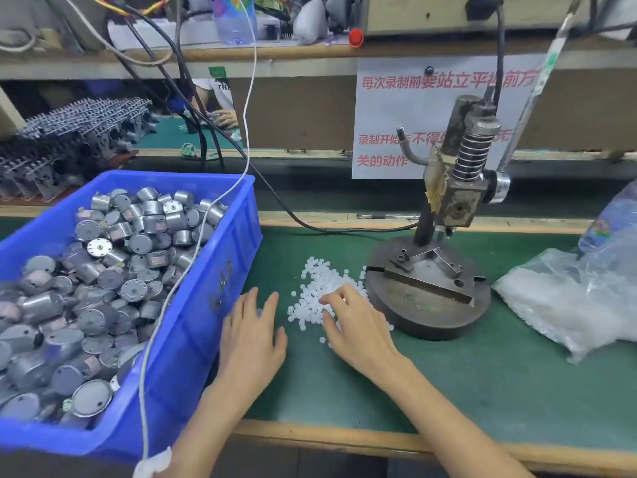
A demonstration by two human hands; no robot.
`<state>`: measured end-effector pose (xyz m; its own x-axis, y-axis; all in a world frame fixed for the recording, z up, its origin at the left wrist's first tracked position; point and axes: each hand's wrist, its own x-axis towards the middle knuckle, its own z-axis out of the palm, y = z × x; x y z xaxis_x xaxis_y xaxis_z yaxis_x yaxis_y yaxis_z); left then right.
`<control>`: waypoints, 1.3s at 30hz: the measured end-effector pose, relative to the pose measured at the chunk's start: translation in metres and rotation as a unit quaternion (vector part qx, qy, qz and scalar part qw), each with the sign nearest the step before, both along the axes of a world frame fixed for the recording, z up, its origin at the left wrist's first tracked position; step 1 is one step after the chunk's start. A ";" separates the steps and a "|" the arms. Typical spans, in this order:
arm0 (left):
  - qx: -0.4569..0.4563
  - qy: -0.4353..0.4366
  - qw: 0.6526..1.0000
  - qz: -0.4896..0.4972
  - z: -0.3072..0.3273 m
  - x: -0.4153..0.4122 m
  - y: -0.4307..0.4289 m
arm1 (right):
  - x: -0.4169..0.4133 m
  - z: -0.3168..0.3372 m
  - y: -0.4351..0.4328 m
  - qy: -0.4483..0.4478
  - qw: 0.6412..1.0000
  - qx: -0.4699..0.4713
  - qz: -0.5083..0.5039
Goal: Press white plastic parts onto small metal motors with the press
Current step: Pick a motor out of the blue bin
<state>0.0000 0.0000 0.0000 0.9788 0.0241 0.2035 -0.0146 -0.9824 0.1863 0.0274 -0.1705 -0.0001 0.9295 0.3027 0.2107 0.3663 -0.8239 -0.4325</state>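
A pile of small white plastic parts (319,284) lies on the green mat just left of the press. My right hand (355,317) rests on the pile's near side, fingers bent, fingertips touching the parts; whether it pinches one I cannot tell. My left hand (253,334) lies flat on the mat beside the blue bin (220,270), fingers straight, holding nothing. The bin is full of small grey metal motors (103,267). The hand press (448,257) stands at the right on a round steel base, with its fixture bare and its long lever (537,88) raised.
A clear bag of more white parts (565,301) lies at the far right, a plastic bottle (610,219) behind it. A white cable (206,215) hangs across the bin. Black cables, a paper notice and stacked metal parts (69,139) sit behind. The table's wooden edge is near me.
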 end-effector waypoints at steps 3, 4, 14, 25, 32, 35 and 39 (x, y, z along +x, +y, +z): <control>-0.064 0.035 0.996 0.044 -0.014 0.003 0.004 | 0.000 -0.003 -0.008 0.005 1.000 -0.003 -0.014; -0.086 0.031 0.995 0.046 -0.015 0.003 0.004 | 0.001 -0.006 -0.010 0.012 1.000 -0.001 -0.013; -0.211 -0.055 0.974 0.058 -0.010 0.011 0.005 | 0.021 -0.007 0.014 0.006 0.999 0.040 0.026; -0.206 -0.147 0.967 0.006 0.056 0.024 -0.002 | 0.026 -0.020 0.012 -0.030 0.997 -0.034 0.055; -0.140 -0.160 0.977 0.002 0.106 -0.004 0.006 | 0.027 0.048 0.062 -0.082 0.975 0.126 0.162; 0.031 -0.053 0.996 0.069 0.138 -0.024 0.041 | 0.028 0.082 0.101 -0.115 0.955 0.148 0.231; 0.111 0.178 0.971 0.111 0.167 -0.036 0.104 | 0.042 0.111 0.152 -0.089 0.942 0.015 0.322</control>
<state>-0.0357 0.1037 0.1674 0.9638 0.2364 -0.1234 0.2283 -0.9706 -0.0765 0.0695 -0.0185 0.1112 0.5037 0.7840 0.3628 0.8554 -0.3938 -0.3365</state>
